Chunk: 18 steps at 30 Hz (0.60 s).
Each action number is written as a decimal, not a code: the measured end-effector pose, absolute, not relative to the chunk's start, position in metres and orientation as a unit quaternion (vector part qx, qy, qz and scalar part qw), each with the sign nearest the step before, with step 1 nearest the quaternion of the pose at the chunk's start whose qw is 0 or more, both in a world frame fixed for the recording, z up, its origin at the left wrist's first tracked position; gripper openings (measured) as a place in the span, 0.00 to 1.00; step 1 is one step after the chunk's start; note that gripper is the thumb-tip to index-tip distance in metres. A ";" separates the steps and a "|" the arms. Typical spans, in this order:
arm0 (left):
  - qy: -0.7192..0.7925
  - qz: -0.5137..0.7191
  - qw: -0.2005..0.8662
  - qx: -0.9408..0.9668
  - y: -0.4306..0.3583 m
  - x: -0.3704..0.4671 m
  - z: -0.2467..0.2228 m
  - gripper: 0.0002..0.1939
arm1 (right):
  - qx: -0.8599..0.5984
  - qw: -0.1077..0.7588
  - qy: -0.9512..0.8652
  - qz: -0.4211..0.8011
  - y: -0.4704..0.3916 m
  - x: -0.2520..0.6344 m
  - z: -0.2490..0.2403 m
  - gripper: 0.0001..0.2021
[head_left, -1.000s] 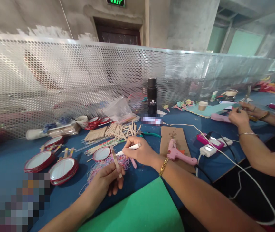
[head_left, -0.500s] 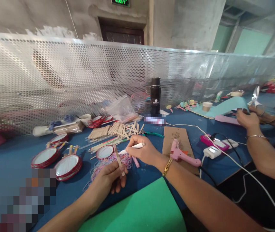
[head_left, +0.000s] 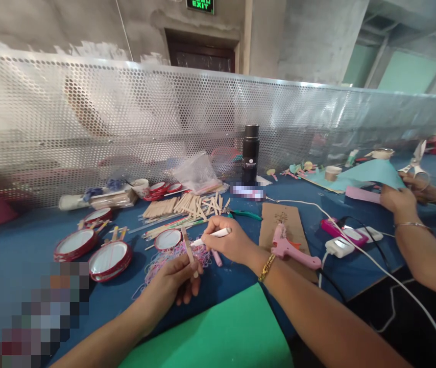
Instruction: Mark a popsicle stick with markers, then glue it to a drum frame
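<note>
My left hand [head_left: 177,276] pinches a flat wooden craft stick [head_left: 188,245] near its lower end, holding it slanted upward. Between the fingers of my right hand [head_left: 229,248] is a white marker pen [head_left: 221,233], its tip pointing left at the stick's side; whether they touch I cannot tell. Under and behind the hands lies a tangle of pastel rubber bands [head_left: 156,270]. A small pink cylinder [head_left: 216,258] rests below my right hand. Below both forearms is a green sheet [head_left: 218,332].
Several red-rimmed round drums [head_left: 110,261] stand at left. Behind the hands are loose craft sticks [head_left: 160,207] and a black bottle [head_left: 250,153]. A pink glue gun [head_left: 294,250] lies on cardboard [head_left: 269,220], near a white cable. At right, another person's hands hold blue paper [head_left: 374,174] and scissors [head_left: 417,158].
The view has shifted slightly, moving the scene a little to the right. My hands keep their grip on the stick and marker with hardly any movement. The other person's scissors have tilted.
</note>
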<state>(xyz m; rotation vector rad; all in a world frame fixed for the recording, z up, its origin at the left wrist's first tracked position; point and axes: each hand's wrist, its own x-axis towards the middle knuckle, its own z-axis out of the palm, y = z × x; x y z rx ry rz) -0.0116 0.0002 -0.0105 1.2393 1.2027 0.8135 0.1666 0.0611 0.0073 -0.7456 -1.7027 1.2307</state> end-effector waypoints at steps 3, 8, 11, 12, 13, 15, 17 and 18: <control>0.526 0.340 0.573 0.529 -0.004 -0.009 -0.002 0.23 | -0.303 0.452 -0.686 0.483 0.062 0.167 0.008 0.05; 0.531 0.341 0.567 0.529 -0.007 -0.006 0.004 0.23 | -0.293 0.429 -0.686 0.509 0.063 0.167 0.006 0.05; 0.529 0.344 0.569 0.528 -0.006 -0.006 0.003 0.23 | -0.297 0.436 -0.684 0.504 0.064 0.168 0.006 0.05; 0.527 0.344 0.570 0.529 -0.005 -0.006 0.003 0.23 | -0.296 0.442 -0.682 0.502 0.063 0.168 0.007 0.05; 0.526 0.344 0.571 0.529 -0.005 -0.007 0.002 0.23 | -0.294 0.447 -0.682 0.498 0.063 0.168 0.007 0.05; 0.521 0.345 0.572 0.531 -0.003 -0.008 -0.002 0.22 | -0.293 0.452 -0.685 0.491 0.062 0.168 0.008 0.05; 0.517 0.345 0.574 0.533 -0.001 -0.010 -0.006 0.22 | -0.291 0.443 -0.685 0.499 0.062 0.167 0.009 0.05; 0.513 0.347 0.574 0.535 0.000 -0.011 -0.009 0.22 | -0.291 0.439 -0.683 0.506 0.061 0.167 0.009 0.05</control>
